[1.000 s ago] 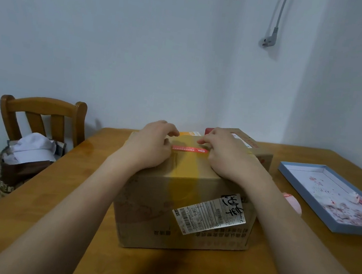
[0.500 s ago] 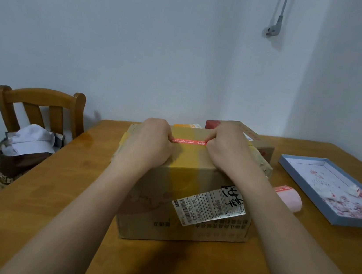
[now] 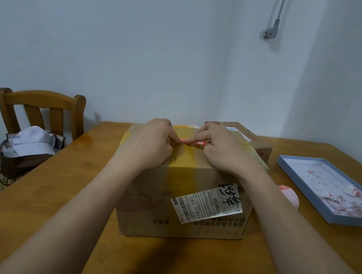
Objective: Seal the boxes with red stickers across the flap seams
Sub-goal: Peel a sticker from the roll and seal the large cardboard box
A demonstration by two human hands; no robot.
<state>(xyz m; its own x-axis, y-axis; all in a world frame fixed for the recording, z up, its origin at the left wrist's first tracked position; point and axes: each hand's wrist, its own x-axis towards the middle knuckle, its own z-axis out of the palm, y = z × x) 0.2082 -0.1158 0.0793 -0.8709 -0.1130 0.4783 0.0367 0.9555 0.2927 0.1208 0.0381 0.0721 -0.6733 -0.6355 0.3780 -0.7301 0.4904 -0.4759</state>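
Note:
A large cardboard box with yellow tape and a white shipping label stands on the wooden table in front of me. A red sticker lies across the seam on its top, partly covered by my fingers. My left hand rests on the box top, its index fingertip pressing the sticker's left part. My right hand presses the sticker with its extended index finger, and the two fingertips meet near the middle. A second, smaller box stands just behind.
A shallow blue tray with red and white scraps lies at the right. A pink roll sits between it and the box. A wooden chair holding a bag with white cloth stands at the table's left.
My two hands have moved inward from the sticker's ends, and the index fingertips now meet over its middle. The view has tilted slightly; the box has not moved.

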